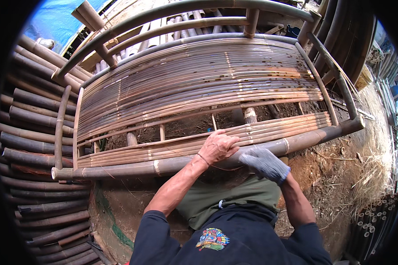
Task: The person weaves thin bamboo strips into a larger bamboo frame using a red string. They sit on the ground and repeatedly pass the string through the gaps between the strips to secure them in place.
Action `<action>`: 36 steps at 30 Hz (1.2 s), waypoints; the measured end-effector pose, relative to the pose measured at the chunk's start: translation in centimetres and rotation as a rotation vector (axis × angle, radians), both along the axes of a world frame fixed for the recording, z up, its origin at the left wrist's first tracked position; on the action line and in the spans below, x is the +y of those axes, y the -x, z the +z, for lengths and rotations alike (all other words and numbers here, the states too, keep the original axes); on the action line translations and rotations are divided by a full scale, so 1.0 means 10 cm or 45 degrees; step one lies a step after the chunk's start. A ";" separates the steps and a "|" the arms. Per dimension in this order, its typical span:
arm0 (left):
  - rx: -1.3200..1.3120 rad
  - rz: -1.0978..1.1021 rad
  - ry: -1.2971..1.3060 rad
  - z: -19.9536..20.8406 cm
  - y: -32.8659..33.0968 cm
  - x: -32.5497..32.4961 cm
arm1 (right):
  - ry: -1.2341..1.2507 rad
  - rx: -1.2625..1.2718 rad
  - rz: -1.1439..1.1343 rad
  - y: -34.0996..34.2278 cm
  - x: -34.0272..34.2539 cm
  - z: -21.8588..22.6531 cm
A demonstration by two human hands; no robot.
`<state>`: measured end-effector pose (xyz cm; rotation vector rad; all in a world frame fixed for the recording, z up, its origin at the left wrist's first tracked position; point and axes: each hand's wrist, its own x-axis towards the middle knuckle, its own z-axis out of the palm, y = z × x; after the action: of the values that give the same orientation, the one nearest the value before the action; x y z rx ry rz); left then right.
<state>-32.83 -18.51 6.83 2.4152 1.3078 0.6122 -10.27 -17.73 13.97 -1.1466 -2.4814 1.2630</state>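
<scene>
A bamboo bench (269, 147) stretches across in front of me, its seat made of long thin bamboo slats (185, 84). Bare, with a thin band at the wrist, my left hand (217, 147) is closed over the front slats; what its fingers grip is hidden. A grey knitted glove covers my right hand (264, 164), which is against the thick front pole just right of the left hand. Its fingers are curled and partly hidden. A thin strip (227, 169) curves below the hands along the pole. Between the front slats and the rest of the seat lies an open gap.
Dark bamboo poles (44, 154) are stacked along the left. The bench's curved backrest (181, 9) rises at the far side. A blue tarp (53, 22) shows at the upper left. Dry straw (369, 176) and bundled thin poles (376, 216) lie at the right on dirt ground.
</scene>
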 end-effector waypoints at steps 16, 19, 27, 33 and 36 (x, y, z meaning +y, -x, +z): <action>0.229 0.120 0.799 -1.08 1.04 0.87 | -0.716 -0.612 0.119 1.02 1.24 -1.27; -0.316 0.235 1.035 -1.14 0.90 0.97 | -0.026 -0.287 0.414 1.48 1.45 -1.66; -0.515 0.732 0.941 -0.31 0.97 0.58 | -0.378 -0.053 0.046 0.83 1.23 -1.04; -1.099 0.379 1.307 0.24 0.84 0.41 | -0.400 0.457 -0.045 0.83 0.56 -0.45; -0.847 0.495 0.994 0.29 0.73 0.27 | -0.438 0.474 0.061 0.20 0.13 -0.19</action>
<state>-40.15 -15.82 9.74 1.2018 1.3580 0.7330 -12.24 -16.46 12.06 -0.7014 -2.3296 0.9073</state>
